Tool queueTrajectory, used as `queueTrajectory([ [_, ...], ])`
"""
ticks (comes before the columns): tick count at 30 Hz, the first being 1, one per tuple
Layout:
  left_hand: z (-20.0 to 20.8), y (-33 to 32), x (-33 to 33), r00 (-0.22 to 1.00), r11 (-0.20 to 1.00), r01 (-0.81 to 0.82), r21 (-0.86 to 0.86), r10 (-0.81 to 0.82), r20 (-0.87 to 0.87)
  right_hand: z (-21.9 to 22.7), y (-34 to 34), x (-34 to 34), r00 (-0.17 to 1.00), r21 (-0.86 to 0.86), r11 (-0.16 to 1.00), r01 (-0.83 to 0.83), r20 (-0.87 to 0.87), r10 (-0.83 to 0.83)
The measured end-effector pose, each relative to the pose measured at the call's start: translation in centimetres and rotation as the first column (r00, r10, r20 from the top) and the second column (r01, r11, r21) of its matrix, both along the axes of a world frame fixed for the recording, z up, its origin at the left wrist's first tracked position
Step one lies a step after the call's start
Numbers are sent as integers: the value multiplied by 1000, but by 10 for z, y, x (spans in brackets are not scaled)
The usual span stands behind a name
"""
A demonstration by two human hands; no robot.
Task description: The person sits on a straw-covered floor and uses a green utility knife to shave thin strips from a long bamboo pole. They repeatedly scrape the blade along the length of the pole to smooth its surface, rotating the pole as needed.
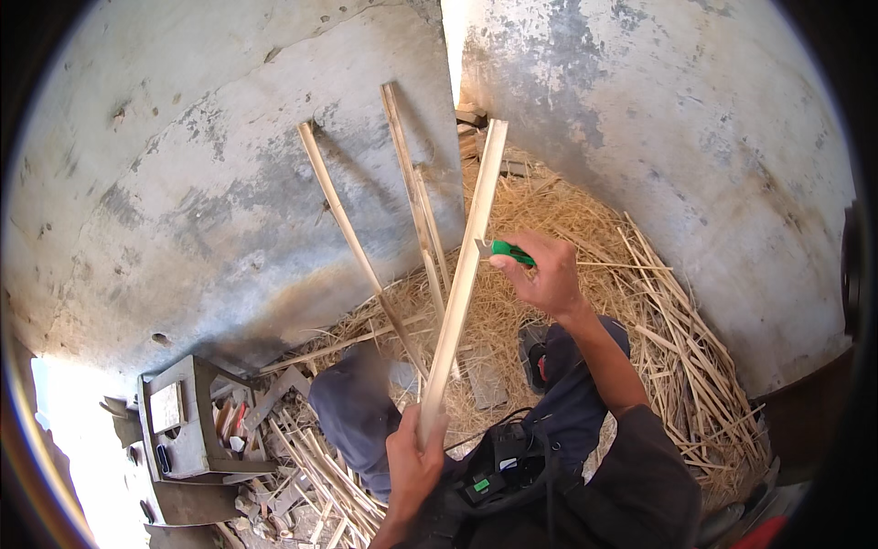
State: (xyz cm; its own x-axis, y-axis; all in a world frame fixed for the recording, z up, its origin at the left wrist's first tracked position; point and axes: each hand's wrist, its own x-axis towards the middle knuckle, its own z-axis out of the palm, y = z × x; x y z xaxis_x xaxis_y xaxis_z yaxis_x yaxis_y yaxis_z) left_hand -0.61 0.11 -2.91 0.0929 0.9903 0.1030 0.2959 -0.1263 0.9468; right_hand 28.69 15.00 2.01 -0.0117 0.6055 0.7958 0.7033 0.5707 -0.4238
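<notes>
My left hand is wrapped round the lower end of a long pale wooden strip, which slants up and away in front of me. A lengthwise groove or ridge seems to run along the strip. My right hand is closed round a small green-handled cutter. The cutter's short metal blade touches, or is very near, the right edge of the strip, a little above its middle. Its exact blade shape is too small to tell.
Several wooden strips lean on the left wall. Straw-like shavings cover the floor ahead. Thin sticks are piled by the right wall, with more sticks at lower left beside a worn box. My bent knees flank the strip.
</notes>
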Motion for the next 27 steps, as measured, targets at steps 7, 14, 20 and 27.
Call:
queueTrajectory([
  [7, -3, -9, -3, 1000, 993, 31, -110, -31, 1, 10, 35, 30, 991, -27, 992, 122, 52, -121],
  [14, -8, -15, -8, 1000, 985, 26, -172, -26, -2, 9, 67, 57, 958, -80, 956, 284, 72, -278],
  [20, 1, -37, -32, 957, 914, 247, -321, -282, -69, -4, 110, 172, 800, -312, 788, 531, -122, -587],
  [27, -10, -2, -30, 998, 981, 4, -193, -16, -64, -15, 61, 149, 931, -634, 743, 215, -96, -352],
])
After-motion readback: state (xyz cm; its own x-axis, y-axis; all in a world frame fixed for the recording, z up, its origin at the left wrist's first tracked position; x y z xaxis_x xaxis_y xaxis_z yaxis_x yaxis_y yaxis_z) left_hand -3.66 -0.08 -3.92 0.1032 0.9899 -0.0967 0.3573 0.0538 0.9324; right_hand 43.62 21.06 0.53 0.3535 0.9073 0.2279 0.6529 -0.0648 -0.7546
